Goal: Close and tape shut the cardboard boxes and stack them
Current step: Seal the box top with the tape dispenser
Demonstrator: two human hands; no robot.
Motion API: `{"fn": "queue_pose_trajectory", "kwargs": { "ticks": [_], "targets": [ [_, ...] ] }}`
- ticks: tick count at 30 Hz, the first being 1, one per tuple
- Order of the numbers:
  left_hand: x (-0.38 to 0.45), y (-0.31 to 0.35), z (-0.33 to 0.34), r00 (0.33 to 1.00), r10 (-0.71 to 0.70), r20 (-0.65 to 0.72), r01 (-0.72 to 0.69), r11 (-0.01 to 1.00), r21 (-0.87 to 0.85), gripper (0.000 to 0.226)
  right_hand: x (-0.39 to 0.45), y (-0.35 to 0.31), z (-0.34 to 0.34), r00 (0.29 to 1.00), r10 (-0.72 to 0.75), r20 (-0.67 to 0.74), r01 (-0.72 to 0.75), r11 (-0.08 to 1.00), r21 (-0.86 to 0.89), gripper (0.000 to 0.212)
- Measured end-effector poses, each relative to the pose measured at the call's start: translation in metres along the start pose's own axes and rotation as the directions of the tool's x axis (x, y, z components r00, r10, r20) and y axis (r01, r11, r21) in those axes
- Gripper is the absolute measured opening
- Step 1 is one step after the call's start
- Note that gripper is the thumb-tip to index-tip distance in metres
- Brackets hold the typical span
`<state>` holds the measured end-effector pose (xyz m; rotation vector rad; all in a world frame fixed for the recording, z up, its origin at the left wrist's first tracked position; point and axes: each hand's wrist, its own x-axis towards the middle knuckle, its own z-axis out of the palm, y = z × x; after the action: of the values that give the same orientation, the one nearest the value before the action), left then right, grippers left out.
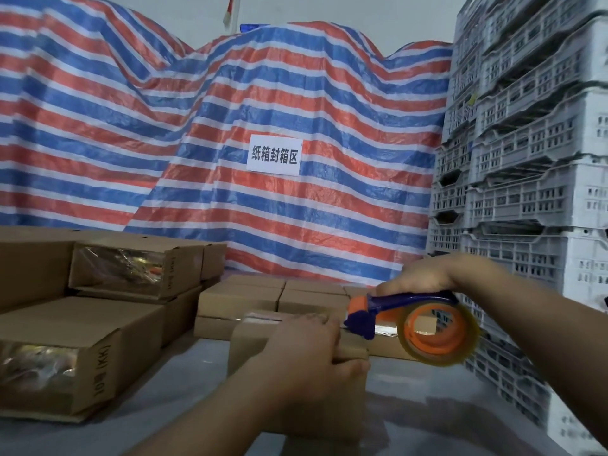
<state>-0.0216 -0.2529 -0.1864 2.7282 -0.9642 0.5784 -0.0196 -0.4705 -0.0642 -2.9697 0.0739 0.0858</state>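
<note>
Cartons with taped windows [65, 350] sit far left, three showing, stacked in steps. Middle now: left hand [306, 353] curls over the top edge of one small cardboard box [256, 343] on the grey table [184, 383]. Right hand [424, 274] grips one tape dispenser [411, 319], its nose touching that box. White crates [526, 159] tower right.

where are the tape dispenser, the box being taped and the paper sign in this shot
tape dispenser [408, 299]: head view, on its blue handle bar, below the right hand
box being taped [250, 343]: head view, on its bare side wall, left of the left hand
paper sign [274, 155]: head view, on the middle of the white sheet
</note>
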Motion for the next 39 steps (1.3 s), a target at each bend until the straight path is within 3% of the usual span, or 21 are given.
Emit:
{"fn": "queue_pose_trajectory", "kwargs": {
  "ticks": [6, 12, 16, 21, 25, 30, 35, 39],
  "targets": [
    [-0.003, -0.005, 0.005, 0.998, 0.030, -0.057, -0.025, 0.997, 0.074, 0.076, 0.001, 0.013, 0.005, 0.998, -0.063, 0.028, 0.060, 0.993, 0.099, 0.062],
    [-0.004, -0.008, 0.004, 0.999, 0.028, -0.031, -0.026, 0.997, 0.076, 0.078, -0.014, 0.040, -0.020, 0.997, -0.073, 0.033, 0.069, 0.993, 0.098, 0.082],
    [-0.004, -0.006, 0.005, 0.999, 0.036, -0.032, -0.033, 0.997, 0.077, 0.074, -0.028, 0.057, -0.030, 0.999, -0.033, 0.043, 0.030, 0.997, 0.073, 0.062],
    [-0.005, -0.006, 0.006, 0.997, 0.041, -0.062, -0.037, 0.998, 0.056, 0.070, -0.019, 0.023, -0.009, 1.000, -0.008, 0.028, 0.016, 0.950, -0.313, 0.082],
    [-0.004, -0.005, 0.006, 0.996, 0.041, -0.078, -0.036, 0.997, 0.066, 0.067, -0.020, -0.022, 0.006, 0.998, -0.019, -0.061, -0.013, 0.879, -0.476, 0.060],
    [-0.004, -0.004, 0.006, 0.994, 0.053, -0.092, -0.048, 0.997, 0.055, 0.066, -0.034, -0.049, 0.006, 0.994, -0.002, -0.113, -0.070, 0.772, -0.631, 0.051],
    [-0.007, -0.005, 0.005, 0.996, 0.037, -0.081, -0.034, 0.999, 0.041, 0.068, -0.031, -0.045, 0.044, 0.998, -0.019, -0.060, -0.047, 0.413, -0.909, 0.039],
    [-0.006, -0.003, 0.007, 0.996, 0.042, -0.074, -0.039, 0.998, 0.039, 0.066, -0.027, 0.008, 0.068, 0.968, -0.045, -0.247, -0.174, 0.591, -0.788, 0.039]
  ]
}}
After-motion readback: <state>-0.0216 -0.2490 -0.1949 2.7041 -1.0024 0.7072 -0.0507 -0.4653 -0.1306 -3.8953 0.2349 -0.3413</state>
